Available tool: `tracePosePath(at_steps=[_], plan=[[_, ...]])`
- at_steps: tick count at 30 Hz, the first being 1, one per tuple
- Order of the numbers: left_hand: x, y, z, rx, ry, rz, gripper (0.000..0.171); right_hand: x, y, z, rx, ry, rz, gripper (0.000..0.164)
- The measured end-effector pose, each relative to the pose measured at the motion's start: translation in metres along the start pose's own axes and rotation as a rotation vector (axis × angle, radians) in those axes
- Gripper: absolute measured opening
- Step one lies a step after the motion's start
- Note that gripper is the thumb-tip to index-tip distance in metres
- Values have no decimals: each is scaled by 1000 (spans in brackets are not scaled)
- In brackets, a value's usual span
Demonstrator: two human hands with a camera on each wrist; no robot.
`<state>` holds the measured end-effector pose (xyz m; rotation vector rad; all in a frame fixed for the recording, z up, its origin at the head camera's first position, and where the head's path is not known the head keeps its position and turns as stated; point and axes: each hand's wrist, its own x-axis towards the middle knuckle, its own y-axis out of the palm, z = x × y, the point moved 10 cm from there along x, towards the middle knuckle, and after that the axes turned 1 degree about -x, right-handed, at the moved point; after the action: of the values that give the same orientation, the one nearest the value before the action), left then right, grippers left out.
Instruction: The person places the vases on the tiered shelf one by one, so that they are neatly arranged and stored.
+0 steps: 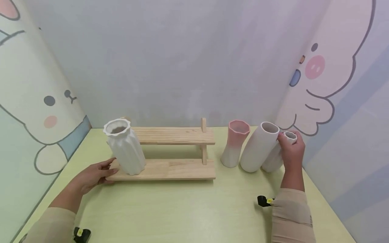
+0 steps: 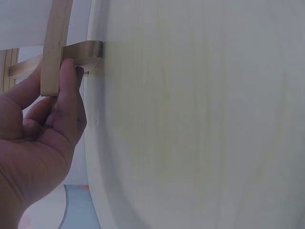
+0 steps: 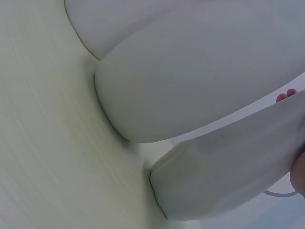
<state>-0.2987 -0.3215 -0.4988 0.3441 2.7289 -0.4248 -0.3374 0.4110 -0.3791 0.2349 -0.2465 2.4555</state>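
Note:
My left hand (image 1: pixel 95 174) pinches the left end of the lower board of a two-tier wooden shelf (image 1: pixel 179 168), thumb above and fingers below; the left wrist view shows the fingers around the board's end (image 2: pixel 50 71). A white fluted vase (image 1: pixel 127 152) with a wavy rim stands at that end of the lower board. At the right, my right hand (image 1: pixel 293 150) grips the upper part of a slim white vase (image 1: pixel 272 158), whose base is down at the table in the right wrist view. Beside it stands a smooth white vase (image 1: pixel 258 148), then a pink-and-white vase (image 1: pixel 235 145).
The pale wood-grain table (image 1: pixel 170 212) runs back to a plain grey wall (image 1: pixel 170 60). Side walls with cartoon animals close in the left and right. Black wrist-camera pieces (image 1: pixel 264 201) stick out by the sleeves.

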Motion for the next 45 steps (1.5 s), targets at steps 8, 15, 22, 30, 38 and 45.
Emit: tracePosePath(at_steps=[8,15,22,30,38,45], plan=[[-1,0,-6,12,16,20,89,0,0,3,-6,-18,-8,16],[0,2,-7,13,16,27,88,-4,-6,2,40,-17,-13,16],[1,0,-6,5,12,23,89,-5,-5,9,15,-54,-9,15],[0,0,-6,-1,20,19,87,-6,-2,12,-81,-57,-18,15],[2,0,-4,-4,3,13,89,-6,-4,16,-138,-54,-25,16],[1,0,-1,-1,-8,1,88,-11,-10,28,-10,-84,-12,17]])
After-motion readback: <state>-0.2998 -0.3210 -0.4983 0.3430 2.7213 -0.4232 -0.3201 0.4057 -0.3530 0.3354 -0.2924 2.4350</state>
